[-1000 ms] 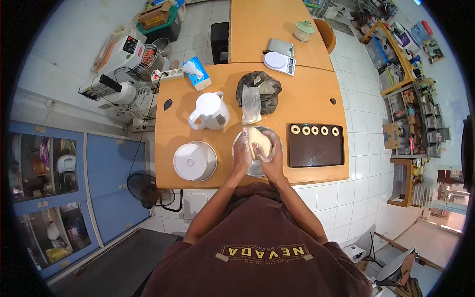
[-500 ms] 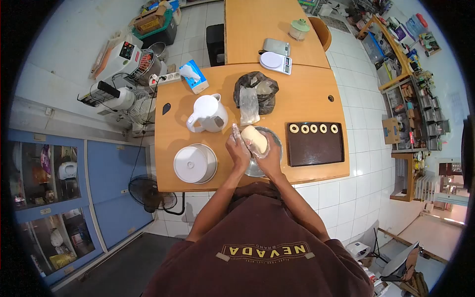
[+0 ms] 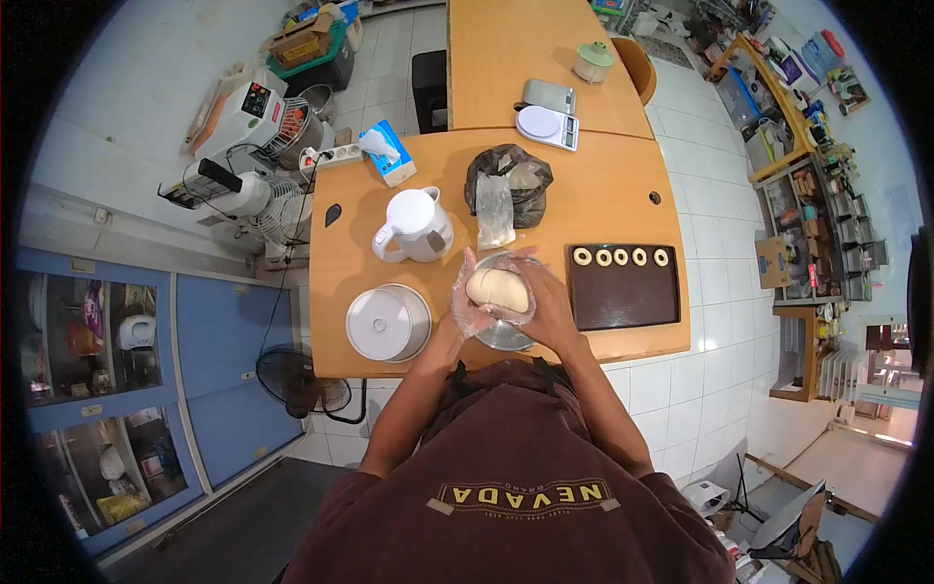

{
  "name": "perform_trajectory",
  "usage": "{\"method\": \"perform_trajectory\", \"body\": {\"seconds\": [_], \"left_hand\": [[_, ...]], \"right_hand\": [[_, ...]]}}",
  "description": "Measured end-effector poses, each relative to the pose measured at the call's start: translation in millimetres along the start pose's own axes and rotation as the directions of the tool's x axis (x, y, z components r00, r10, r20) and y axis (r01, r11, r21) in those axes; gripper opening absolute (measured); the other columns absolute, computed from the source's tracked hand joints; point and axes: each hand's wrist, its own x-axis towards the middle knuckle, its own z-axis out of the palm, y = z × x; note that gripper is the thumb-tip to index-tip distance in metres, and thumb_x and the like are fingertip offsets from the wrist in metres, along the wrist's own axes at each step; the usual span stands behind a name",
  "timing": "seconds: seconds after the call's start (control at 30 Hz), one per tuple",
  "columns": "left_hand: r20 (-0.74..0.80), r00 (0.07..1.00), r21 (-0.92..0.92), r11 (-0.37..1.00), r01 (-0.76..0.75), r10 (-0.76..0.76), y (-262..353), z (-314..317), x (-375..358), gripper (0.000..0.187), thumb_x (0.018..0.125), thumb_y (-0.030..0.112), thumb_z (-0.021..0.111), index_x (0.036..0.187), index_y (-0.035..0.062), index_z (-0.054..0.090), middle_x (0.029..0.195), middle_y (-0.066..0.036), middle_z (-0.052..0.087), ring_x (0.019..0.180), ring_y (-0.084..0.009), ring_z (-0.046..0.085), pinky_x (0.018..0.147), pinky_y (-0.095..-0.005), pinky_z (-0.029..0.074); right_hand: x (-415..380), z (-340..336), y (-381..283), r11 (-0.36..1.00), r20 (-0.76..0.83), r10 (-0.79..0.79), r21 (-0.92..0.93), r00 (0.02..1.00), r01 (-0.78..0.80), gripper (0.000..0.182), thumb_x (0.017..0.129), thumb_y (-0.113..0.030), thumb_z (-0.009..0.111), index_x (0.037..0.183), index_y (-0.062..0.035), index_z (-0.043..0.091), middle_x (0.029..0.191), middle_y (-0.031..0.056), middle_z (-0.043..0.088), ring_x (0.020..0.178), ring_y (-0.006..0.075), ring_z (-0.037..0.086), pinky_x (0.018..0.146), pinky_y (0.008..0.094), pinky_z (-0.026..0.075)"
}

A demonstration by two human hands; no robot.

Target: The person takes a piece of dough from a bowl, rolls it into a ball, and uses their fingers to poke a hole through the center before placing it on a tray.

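Observation:
A smooth, pale ball of dough (image 3: pixel 498 290) is between my hands, above a metal bowl (image 3: pixel 504 337). My left hand (image 3: pixel 463 304) cups its left side, with clear, wrinkled plastic around the palm and fingers. From the right, my right hand (image 3: pixel 551 304) curves around the dough, its fingers reaching behind the far side. The dough and both hands hide most of the bowl.
To the right lies a dark baking tray (image 3: pixel 625 292) with several dough rings (image 3: pixel 621 257) along its far edge. A white pitcher (image 3: pixel 414 226) and a lidded white tub (image 3: pixel 387 323) stand left. Beyond are a black plastic bag (image 3: pixel 533 206), tissue box (image 3: pixel 387 154) and kitchen scale (image 3: pixel 547 127).
The dough has turned from upright to lying wider across my hands. My left hand has opened out beneath its left side, and my right hand has shifted right and around it.

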Motion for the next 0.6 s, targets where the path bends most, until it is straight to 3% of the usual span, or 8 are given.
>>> {"method": "perform_trajectory", "body": {"seconds": [0.1,0.2,0.3,0.4,0.5,0.6], "left_hand": [[-0.082,0.997,-0.101,0.995,-0.007,-0.002,-12,-38,-4,0.087,0.099,0.075,0.039,0.142,0.0013,0.052,0.134,-0.017,0.064,0.12,-0.0298,0.066,0.102,-0.0453,0.055],[-0.242,0.97,-0.075,0.996,-0.044,0.025,-19,-45,-4,0.075,0.102,0.068,0.042,0.138,0.0038,0.056,0.128,-0.015,0.067,0.114,-0.0292,0.069,0.1,-0.0453,0.057],[-0.435,0.882,0.053,0.983,-0.177,0.182,-31,-34,3,0.064,0.104,0.059,0.045,0.134,0.0044,0.058,0.125,-0.014,0.068,0.113,-0.0273,0.069,0.099,-0.0439,0.057],[-0.626,0.731,0.109,0.959,-0.263,0.272,-39,-39,11,0.057,0.104,0.054,0.045,0.127,0.0045,0.062,0.117,-0.013,0.07,0.108,-0.027,0.07,0.096,-0.0422,0.058],[-0.597,0.724,0.159,0.935,-0.316,0.346,-40,-48,10,0.049,0.105,0.05,0.045,0.117,0.0069,0.065,0.106,-0.013,0.071,0.096,-0.0256,0.072,0.089,-0.0411,0.06],[-0.662,0.553,0.31,0.857,-0.412,0.505,-41,-84,16,0.048,0.107,0.047,0.043,0.111,0.0056,0.065,0.096,-0.012,0.07,0.085,-0.0237,0.071,0.081,-0.0394,0.059]], "right_hand": [[3,-12,-13,0.983,0.043,0.03,-0.183,0.999,-0.022,0.074,0.075,-0.044,0.089,0.131,-0.0038,0.06,0.115,0.0154,0.071,0.119,0.0386,0.058,0.101,0.0554,0.042],[-2,-4,-5,0.983,-0.018,-0.008,-0.182,1.0,0.005,0.078,0.077,-0.047,0.087,0.134,-0.004,0.057,0.119,0.0152,0.068,0.123,0.0402,0.051,0.104,0.058,0.036],[-5,4,2,0.99,-0.1,0.019,-0.14,0.995,-0.033,0.08,0.076,-0.04,0.088,0.138,-0.0042,0.053,0.133,0.015,0.063,0.128,0.0414,0.05,0.109,0.0534,0.038],[-6,10,2,0.996,-0.078,0.081,-0.036,0.994,-0.084,0.079,0.079,-0.034,0.087,0.14,-0.0033,0.05,0.142,0.0171,0.055,0.128,0.0386,0.052,0.108,0.0506,0.04],[-7,15,-3,0.95,-0.037,0.217,0.237,0.976,-0.202,0.073,0.085,-0.037,0.083,0.141,-0.0023,0.05,0.134,0.02,0.056,0.129,0.0385,0.051,0.107,0.0499,0.04],[-12,29,-5,0.795,-0.078,0.345,0.554,0.935,-0.247,0.072,0.09,-0.03,0.081,0.145,-0.0015,0.044,0.139,0.0187,0.052,0.133,0.0321,0.05,0.11,0.0475,0.041]]}}
